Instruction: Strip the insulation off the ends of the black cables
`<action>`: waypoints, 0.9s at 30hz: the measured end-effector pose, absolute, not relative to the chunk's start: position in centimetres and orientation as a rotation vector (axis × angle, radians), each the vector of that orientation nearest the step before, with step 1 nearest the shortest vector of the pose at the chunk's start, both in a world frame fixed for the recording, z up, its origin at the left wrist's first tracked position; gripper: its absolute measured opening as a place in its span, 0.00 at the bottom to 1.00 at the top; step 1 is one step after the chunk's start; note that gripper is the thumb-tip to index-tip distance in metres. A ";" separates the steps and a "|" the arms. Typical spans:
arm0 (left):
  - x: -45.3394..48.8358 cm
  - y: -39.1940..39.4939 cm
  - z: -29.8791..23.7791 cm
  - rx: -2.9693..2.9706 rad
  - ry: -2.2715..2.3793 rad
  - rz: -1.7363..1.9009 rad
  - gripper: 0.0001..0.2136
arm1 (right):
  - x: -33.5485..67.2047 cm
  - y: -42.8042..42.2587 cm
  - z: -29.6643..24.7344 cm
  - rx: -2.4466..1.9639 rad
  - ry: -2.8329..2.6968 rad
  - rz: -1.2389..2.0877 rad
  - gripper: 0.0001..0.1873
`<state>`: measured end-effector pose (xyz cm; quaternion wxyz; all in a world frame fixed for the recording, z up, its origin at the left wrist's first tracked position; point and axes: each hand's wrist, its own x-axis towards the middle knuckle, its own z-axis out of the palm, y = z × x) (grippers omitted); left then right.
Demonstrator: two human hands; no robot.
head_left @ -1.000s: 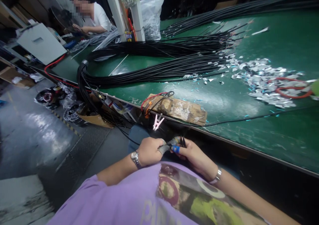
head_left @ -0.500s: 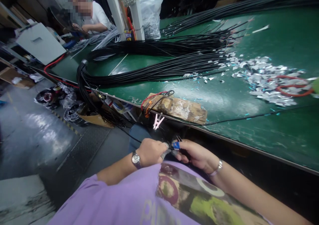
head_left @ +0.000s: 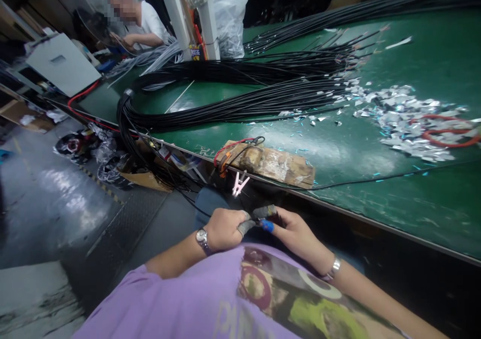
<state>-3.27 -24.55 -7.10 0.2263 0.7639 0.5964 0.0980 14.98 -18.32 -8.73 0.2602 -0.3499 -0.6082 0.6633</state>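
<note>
Close to my lap, in front of the purple shirt, both hands work on a black cable (head_left: pixel 201 211). My left hand (head_left: pixel 225 228), with a watch on its wrist, is closed around it near the end. At the cable's tip, my right hand (head_left: pixel 291 228) pinches with taped thumb and finger; blue tape wraps the thumb. The tip itself is mostly hidden between the fingers. Just beyond the hands, a pink clip (head_left: pixel 239 184) hangs at the bench edge, below a worn wooden block (head_left: pixel 280 166) with red and black wires.
Long bundles of black cables (head_left: pixel 225 106) lie across the green bench (head_left: pixel 345 153). Foil scraps (head_left: pixel 402 118) and red-orange loops (head_left: pixel 451 138) are at the right. A white post (head_left: pixel 212 33) and a plastic bag (head_left: pixel 231 23) stand behind. Another person (head_left: pixel 150 23) sits at the far left.
My right hand has turned, bringing its grey-taped finger over the top and the blue-taped thumb lower. The thin dark strands that stuck up by it are no longer visible. My left hand stays nearly still.
</note>
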 end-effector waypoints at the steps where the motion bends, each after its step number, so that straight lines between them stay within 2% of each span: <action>1: -3.3 -24.5 -7.0 2.062 1.646 0.290 0.13 | 14.9 -18.3 -8.7 -0.974 -1.674 1.770 0.19; 5: -3.4 -24.5 -7.0 1.901 1.596 0.441 0.12 | 14.8 -18.4 -8.7 -1.020 -1.608 1.840 0.18; 9: -3.6 -24.4 -8.0 1.567 1.465 0.674 0.10 | 14.4 -18.3 -9.0 -0.972 -1.327 2.121 0.16; 12: -3.5 -24.3 -9.0 1.342 1.427 0.814 0.12 | 14.1 -18.2 -9.3 -0.937 -1.057 2.365 0.15; 18: -3.2 -24.4 -9.9 1.691 1.547 0.891 0.08 | 13.6 -17.7 -9.7 -0.966 -0.796 2.637 0.12; 23: -3.1 -24.5 -10.3 2.043 1.738 0.884 0.08 | 13.8 -17.7 -9.6 -1.053 -1.046 2.452 0.16; 27: -2.7 -24.4 -9.8 1.627 1.751 0.955 0.11 | 14.7 -17.7 -10.1 -1.129 -1.771 1.816 0.15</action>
